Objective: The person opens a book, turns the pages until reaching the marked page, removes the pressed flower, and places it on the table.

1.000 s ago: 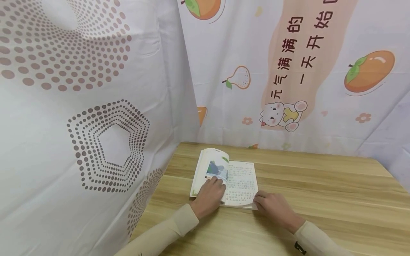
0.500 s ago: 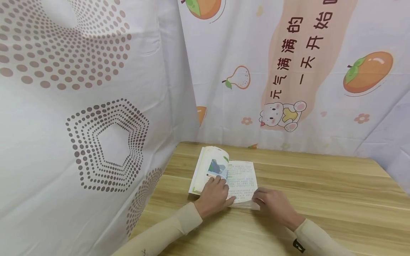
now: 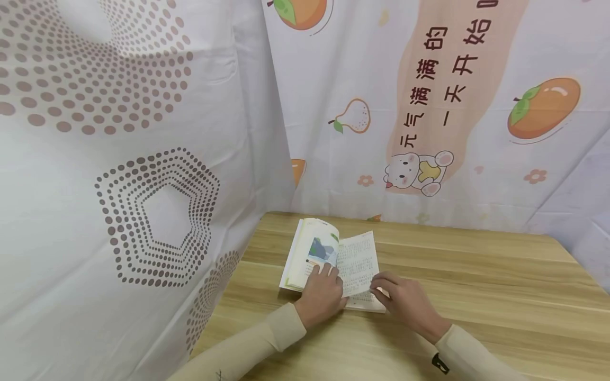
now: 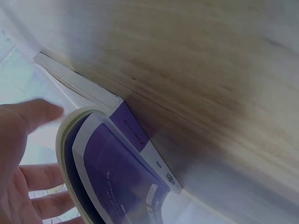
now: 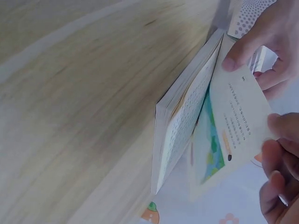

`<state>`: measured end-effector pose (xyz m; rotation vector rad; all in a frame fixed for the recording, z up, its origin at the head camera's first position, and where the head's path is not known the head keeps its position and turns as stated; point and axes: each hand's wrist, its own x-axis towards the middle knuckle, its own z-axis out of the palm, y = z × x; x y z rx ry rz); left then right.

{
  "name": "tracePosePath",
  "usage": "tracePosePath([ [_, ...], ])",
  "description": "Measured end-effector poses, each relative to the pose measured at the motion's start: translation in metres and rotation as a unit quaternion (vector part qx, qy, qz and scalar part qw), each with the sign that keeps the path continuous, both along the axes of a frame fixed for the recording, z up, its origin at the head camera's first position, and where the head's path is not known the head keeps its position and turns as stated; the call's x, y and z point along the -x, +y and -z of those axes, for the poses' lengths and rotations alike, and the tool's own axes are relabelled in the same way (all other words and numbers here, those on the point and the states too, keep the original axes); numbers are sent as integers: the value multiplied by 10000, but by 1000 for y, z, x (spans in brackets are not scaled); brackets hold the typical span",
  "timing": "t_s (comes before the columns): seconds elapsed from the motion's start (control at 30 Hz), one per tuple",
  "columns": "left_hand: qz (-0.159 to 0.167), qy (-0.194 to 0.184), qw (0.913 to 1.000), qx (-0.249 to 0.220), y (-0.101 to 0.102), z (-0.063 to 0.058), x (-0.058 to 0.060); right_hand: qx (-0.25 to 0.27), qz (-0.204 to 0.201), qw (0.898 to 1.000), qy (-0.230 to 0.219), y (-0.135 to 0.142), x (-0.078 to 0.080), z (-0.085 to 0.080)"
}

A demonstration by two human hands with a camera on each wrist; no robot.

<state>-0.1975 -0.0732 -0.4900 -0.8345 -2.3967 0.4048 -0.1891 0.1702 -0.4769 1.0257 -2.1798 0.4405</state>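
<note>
A paperback book [image 3: 312, 246] lies spread on the table, its left-hand pages bulging upward with a blue and green picture on top. My left hand [image 3: 323, 297] rests on those pages, the thumb beside the inner fold. In the left wrist view the purple cover [image 4: 122, 168] bends up beside the relaxed fingers. Between the thumb and fingertips of my right hand [image 3: 410, 302] is the lower outer corner of a printed page [image 3: 355, 264], lifted off the right-hand stack. The right wrist view shows this page [image 5: 240, 105] raised, with another text page [image 5: 187, 114] under it.
The wood-grain table [image 3: 467, 270] extends to the right of the book. A white curtain [image 3: 167, 328] with brown dots hangs close along the left side. Behind the table is a fruit-printed curtain [image 3: 333, 174].
My right hand has moved slightly left and up, lifting the page corner away from the stack below. My left hand has shifted a little right, toward the fold.
</note>
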Motion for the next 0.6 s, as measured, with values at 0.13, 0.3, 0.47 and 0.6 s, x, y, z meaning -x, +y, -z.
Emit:
tracePosePath([
  [0.13,-71,28,10000,39,1,0,0,449,-37,9990,23,1,-1,-3],
  [0.3,-230,-19,9997,-56,0,-2,0,642,11,9979,-77,6,-2,-4],
  [0.47,-533,-305,9979,-221,-2,-3,0,322,135,9994,-88,9,-2,1],
  [0.6,-622,-261,9970,-368,-5,-3,1,76,262,9996,-100,11,-3,8],
])
